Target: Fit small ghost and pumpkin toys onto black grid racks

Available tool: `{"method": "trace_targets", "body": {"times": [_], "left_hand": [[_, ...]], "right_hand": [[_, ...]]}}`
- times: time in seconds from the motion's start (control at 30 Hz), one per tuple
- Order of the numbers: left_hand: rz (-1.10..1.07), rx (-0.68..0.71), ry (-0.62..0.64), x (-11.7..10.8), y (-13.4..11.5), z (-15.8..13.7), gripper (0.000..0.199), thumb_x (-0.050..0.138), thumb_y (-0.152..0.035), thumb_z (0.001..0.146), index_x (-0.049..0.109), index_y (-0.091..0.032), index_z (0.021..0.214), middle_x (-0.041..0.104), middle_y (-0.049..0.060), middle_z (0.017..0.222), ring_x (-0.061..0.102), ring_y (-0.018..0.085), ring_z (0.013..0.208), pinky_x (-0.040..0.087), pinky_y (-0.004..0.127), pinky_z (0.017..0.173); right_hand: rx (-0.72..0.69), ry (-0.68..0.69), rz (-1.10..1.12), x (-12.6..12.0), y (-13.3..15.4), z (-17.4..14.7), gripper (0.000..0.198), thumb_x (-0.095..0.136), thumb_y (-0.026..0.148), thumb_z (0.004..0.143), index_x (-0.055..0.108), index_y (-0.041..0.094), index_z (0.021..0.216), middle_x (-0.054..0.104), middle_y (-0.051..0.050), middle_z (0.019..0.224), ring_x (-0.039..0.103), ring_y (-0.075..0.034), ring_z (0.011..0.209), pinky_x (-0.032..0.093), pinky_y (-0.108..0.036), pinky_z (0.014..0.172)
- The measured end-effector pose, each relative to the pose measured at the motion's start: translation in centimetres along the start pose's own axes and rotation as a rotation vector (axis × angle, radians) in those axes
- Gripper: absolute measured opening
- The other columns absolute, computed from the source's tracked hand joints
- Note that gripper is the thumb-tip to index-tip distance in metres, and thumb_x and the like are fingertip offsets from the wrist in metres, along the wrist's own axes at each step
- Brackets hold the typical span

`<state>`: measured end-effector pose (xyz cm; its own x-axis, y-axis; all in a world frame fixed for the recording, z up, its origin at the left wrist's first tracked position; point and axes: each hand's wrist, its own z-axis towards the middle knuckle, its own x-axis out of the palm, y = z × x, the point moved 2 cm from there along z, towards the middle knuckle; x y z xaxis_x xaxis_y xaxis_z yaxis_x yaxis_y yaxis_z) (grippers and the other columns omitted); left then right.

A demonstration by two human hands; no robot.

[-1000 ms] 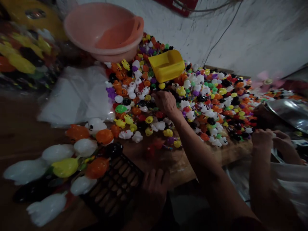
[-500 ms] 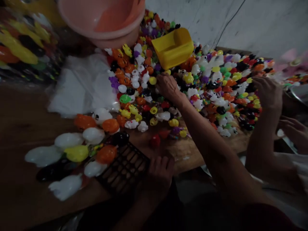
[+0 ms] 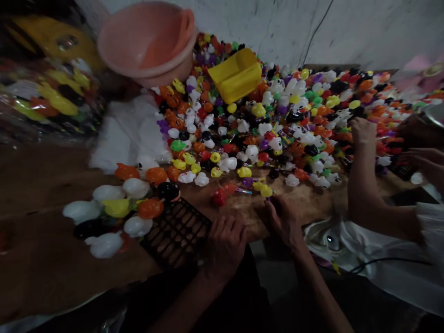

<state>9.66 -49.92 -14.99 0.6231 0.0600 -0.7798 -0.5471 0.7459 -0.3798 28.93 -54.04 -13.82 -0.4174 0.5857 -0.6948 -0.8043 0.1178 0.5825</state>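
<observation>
My left hand [image 3: 227,240] is closed over the right end of a black plastic grid rack [image 3: 173,231], its knuckles up. Several white, orange, yellow and black toy heads, such as the orange one [image 3: 151,208], stand at the rack's left end. At the table's front edge, my right hand [image 3: 286,219] has its fingertips closed at the near end of a yellow-headed toy stick [image 3: 266,190]; the grip is dim and partly hidden. Left of it lie a red toy head [image 3: 218,197] and a purple toy head [image 3: 247,182].
A wide heap of toy heads [image 3: 298,134] covers the back of the wooden table [image 3: 38,277]. On it rests a yellow scoop [image 3: 236,78]. A pink basin [image 3: 149,69], clear bags [image 3: 128,129] and a bagged bundle [image 3: 52,97] are at left. A co-worker's arm [image 3: 364,175] reaches in from the right.
My right hand has drawn back from the heap to the table's front edge, with a yellow-headed toy stick now at its fingertips. My left hand stays at the rack. The view has shifted slightly.
</observation>
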Motion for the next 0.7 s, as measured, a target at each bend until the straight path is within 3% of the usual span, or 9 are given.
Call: {"method": "trace_targets", "body": {"times": [0.1, 0.17, 0.27, 0.33, 0.4, 0.47, 0.53, 0.7], "left_hand": [[-0.174, -0.004, 0.039, -0.8, 0.0, 1.9, 0.012, 0.055, -0.015, 0.097, 0.066, -0.019, 0.101, 0.074, 0.002, 0.09, 0.068, 0.019, 0.08, 0.053, 0.033, 0.072], [-0.243, -0.023, 0.003, -1.6, 0.6, 4.9, 0.018, 0.05, -0.015, 0.1, 0.067, -0.02, 0.106, 0.075, 0.003, 0.099, 0.071, 0.018, 0.089, 0.054, 0.03, 0.078], [-0.119, -0.144, -0.133, -2.3, 2.2, 11.1, 0.027, 0.046, -0.012, 0.099, 0.068, -0.019, 0.113, 0.075, 0.007, 0.105, 0.069, 0.024, 0.099, 0.054, 0.037, 0.091], [0.0, -0.287, -0.14, -2.0, 3.7, 15.1, 0.032, 0.045, -0.007, 0.094, 0.068, -0.013, 0.116, 0.072, 0.013, 0.117, 0.063, 0.03, 0.116, 0.048, 0.044, 0.105], [0.124, -0.464, -0.068, -1.3, 5.4, 17.7, 0.043, 0.044, -0.004, 0.092, 0.062, -0.012, 0.129, 0.062, 0.016, 0.139, 0.053, 0.035, 0.133, 0.041, 0.049, 0.114], [0.204, -0.619, 0.034, -0.6, 7.2, 19.0, 0.05, 0.044, -0.003, 0.089, 0.056, -0.009, 0.138, 0.056, 0.021, 0.146, 0.051, 0.038, 0.135, 0.041, 0.052, 0.113], [0.228, -0.695, 0.096, 0.0, 8.6, 19.3, 0.05, 0.047, -0.003, 0.086, 0.056, -0.004, 0.135, 0.06, 0.027, 0.137, 0.056, 0.041, 0.129, 0.044, 0.053, 0.108], [0.186, -0.673, 0.121, 1.2, 10.4, 19.1, 0.027, 0.054, -0.01, 0.083, 0.067, -0.003, 0.106, 0.062, 0.033, 0.122, 0.059, 0.048, 0.119, 0.045, 0.061, 0.102]], "right_hand": [[0.016, -0.006, 0.101, 1.0, -0.9, -1.3, 0.021, 0.059, 0.038, 0.097, 0.07, 0.021, 0.103, 0.076, -0.007, 0.095, 0.071, -0.021, 0.085, 0.058, -0.035, 0.079], [0.018, 0.005, 0.139, 1.6, -1.1, -1.1, 0.02, 0.06, 0.038, 0.097, 0.071, 0.022, 0.102, 0.077, -0.007, 0.097, 0.072, -0.022, 0.089, 0.059, -0.037, 0.083], [0.0, 0.002, 0.156, 1.9, -1.1, -0.9, 0.02, 0.062, 0.038, 0.097, 0.073, 0.023, 0.1, 0.078, -0.007, 0.098, 0.073, -0.024, 0.092, 0.059, -0.04, 0.087], [-0.009, -0.009, 0.179, 2.0, -1.3, -1.0, 0.02, 0.061, 0.038, 0.098, 0.073, 0.022, 0.102, 0.078, -0.007, 0.099, 0.073, -0.024, 0.093, 0.059, -0.041, 0.088], [-0.017, -0.023, 0.197, 2.1, -1.4, -1.2, 0.021, 0.061, 0.037, 0.098, 0.073, 0.022, 0.104, 0.078, -0.008, 0.1, 0.073, -0.024, 0.093, 0.059, -0.041, 0.088], [-0.018, -0.038, 0.196, 2.2, -1.5, -1.4, 0.02, 0.061, 0.036, 0.098, 0.073, 0.022, 0.104, 0.078, -0.008, 0.099, 0.073, -0.024, 0.092, 0.059, -0.04, 0.087], [-0.022, -0.056, 0.19, 2.3, -1.4, -1.6, 0.019, 0.06, 0.034, 0.097, 0.074, 0.022, 0.103, 0.078, -0.008, 0.098, 0.073, -0.023, 0.091, 0.059, -0.04, 0.086], [-0.004, -0.075, 0.163, 2.4, -1.1, -1.8, 0.019, 0.058, 0.031, 0.098, 0.074, 0.022, 0.103, 0.078, -0.01, 0.1, 0.073, -0.024, 0.094, 0.059, -0.039, 0.088]]}}
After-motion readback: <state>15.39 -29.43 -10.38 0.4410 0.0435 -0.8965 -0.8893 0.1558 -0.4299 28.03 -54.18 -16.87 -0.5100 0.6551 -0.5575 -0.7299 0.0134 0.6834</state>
